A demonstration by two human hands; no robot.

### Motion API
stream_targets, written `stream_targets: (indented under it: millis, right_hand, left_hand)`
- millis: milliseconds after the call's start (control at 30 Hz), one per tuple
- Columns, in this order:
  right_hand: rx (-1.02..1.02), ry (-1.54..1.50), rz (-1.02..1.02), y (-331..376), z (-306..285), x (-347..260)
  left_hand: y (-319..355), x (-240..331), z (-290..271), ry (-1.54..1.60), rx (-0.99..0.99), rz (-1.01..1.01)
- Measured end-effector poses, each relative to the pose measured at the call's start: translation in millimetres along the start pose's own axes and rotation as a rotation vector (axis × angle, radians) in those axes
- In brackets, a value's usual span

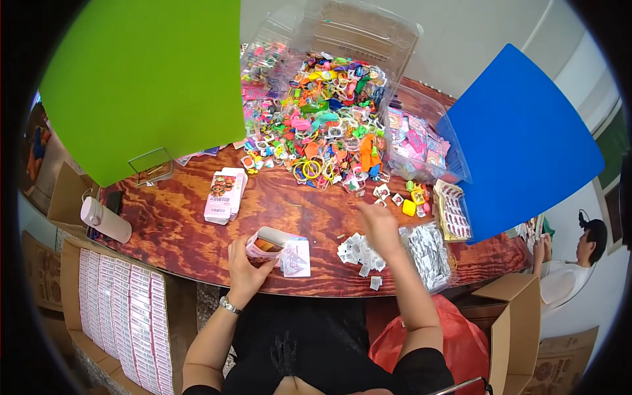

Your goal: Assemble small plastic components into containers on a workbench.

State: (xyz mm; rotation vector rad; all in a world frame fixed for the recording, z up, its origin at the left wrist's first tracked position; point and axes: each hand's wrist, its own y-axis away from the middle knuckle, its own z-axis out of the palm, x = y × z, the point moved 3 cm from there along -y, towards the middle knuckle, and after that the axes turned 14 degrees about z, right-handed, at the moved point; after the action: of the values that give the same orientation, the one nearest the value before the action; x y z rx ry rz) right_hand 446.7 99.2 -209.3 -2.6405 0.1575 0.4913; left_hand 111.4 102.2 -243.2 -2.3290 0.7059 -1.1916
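At the table's near edge my left hand [244, 272] is closed around a small pink carton [266, 245]. The carton's top gapes and something orange-brown shows inside. Beside it lie a few pale printed cards [298, 259]. My right hand [380, 228] hovers over the table between loose white paper slips [359, 253] and the near end of a toy heap [336, 125]; its fingers are smeared, so their grip is unclear. Close to it sit small white-framed trinkets [382, 192] and a yellow block [409, 208]. A stack of flat pink cartons [225, 195] lies farther left.
A bag of white slips [428, 253], a tray of small items [453, 210] and a clear bin of pink packets [418, 145] stand at right. Green [151, 79] and blue [526, 145] panels flank the table. A bottle [105, 219] and a carton-filled box [122, 309] are left; another person [573, 270] works far right.
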Motion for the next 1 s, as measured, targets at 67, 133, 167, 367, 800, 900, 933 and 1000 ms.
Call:
stream_targets:
  millis: [67, 133, 167, 367, 800, 900, 933, 1000]
  right_hand:
    - [-0.184, 0.279, 0.11, -2, 3, 44]
    - [-0.259, 0.321, 0.146, 0, 9, 59]
    - [-0.337, 0.354, 0.181, 1, 14, 63]
    - [-0.417, 0.338, 0.318, -3, 17, 65]
    - [-0.247, 0.203, 0.182, -8, 20, 74]
    - [-0.363, 0.122, 0.24, -10, 20, 75]
    - [-0.361, 0.121, 0.23, -12, 21, 70]
    - [-0.437, 0.329, 0.219, -9, 23, 64]
  left_hand:
    - [0, 1, 1, 0.029, -0.03, -0.005]
    - [0, 3, 5, 0.048, -0.059, 0.005]
    - [0, 3, 7, 0.058, -0.09, 0.013]
    - [1, 5, 7, 0.037, -0.112, 0.034]
    - [-6, 10, 17, 0.06, -0.141, 0.045]
    - [-7, 12, 19, 0.086, -0.14, 0.053]
    - [-6, 13, 19, 0.103, -0.144, 0.054]
    - [-5, 13, 18, 0.097, -0.154, 0.049]
